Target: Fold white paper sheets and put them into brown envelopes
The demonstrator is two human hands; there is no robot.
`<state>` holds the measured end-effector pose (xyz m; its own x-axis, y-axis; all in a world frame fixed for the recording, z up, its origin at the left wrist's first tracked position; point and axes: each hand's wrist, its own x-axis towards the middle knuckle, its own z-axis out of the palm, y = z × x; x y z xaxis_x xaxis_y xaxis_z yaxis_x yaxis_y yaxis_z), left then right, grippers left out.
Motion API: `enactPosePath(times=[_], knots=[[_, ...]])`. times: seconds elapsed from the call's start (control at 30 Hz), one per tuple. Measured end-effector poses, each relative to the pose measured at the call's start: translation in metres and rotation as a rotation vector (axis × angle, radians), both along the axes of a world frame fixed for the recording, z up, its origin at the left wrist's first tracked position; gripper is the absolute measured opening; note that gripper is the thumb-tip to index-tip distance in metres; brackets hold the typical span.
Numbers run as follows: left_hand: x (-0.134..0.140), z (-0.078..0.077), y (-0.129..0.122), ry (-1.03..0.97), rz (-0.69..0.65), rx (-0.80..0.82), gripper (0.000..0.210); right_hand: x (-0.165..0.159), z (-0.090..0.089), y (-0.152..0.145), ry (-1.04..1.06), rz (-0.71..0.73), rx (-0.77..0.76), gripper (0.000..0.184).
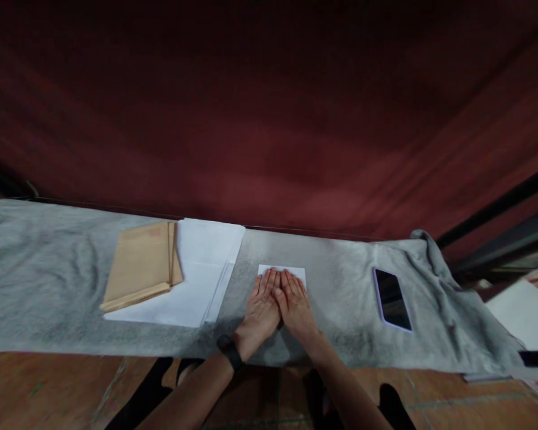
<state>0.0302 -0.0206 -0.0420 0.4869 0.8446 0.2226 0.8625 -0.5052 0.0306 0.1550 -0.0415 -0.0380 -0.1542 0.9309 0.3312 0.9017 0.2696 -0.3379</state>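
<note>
A small piece of white paper (299,274) lies on the grey cloth, mostly covered by my hands. My left hand (262,304) rests flat on it with fingers stretched out and pointing away from me. Beside it, touching along the inner edge, my right hand (296,306) also presses flat on the paper, its thumb reaching over toward the left hand. Only the paper's far edge and corners show; whether it is folded cannot be seen under the palms.
Left of my hands lie white sheets (201,257) with brown envelopes (138,257) partly on top. A phone in a purple case (393,300) lies to the right. Grey cloth (341,286) covers the narrow surface, with a dark red wall (269,137) behind and a tiled floor (63,382) below.
</note>
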Motion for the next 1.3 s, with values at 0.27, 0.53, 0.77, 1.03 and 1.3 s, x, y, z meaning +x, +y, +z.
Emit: enactPosePath(times=[0.27,0.53,0.77,1.03,1.3], knots=[[-0.001,0.003,0.0,-0.063,0.05,0.022,0.057,0.016,-0.007,-0.002,-0.156,-0.062,0.062,0.05],[-0.012,-0.005,0.006,-0.117,0.137,0.032,0.06,0.03,-0.01,-0.002,-0.226,-0.13,0.084,0.057],[-0.02,0.0,0.006,-0.083,0.184,0.01,0.066,0.039,-0.011,-0.005,-0.262,-0.194,0.075,0.06],[-0.023,0.006,0.005,-0.079,0.218,-0.016,0.065,0.045,-0.014,-0.007,-0.247,-0.253,0.063,0.057],[-0.016,0.009,0.003,-0.148,0.13,0.028,0.06,0.043,-0.011,-0.005,-0.163,-0.273,0.11,0.055]])
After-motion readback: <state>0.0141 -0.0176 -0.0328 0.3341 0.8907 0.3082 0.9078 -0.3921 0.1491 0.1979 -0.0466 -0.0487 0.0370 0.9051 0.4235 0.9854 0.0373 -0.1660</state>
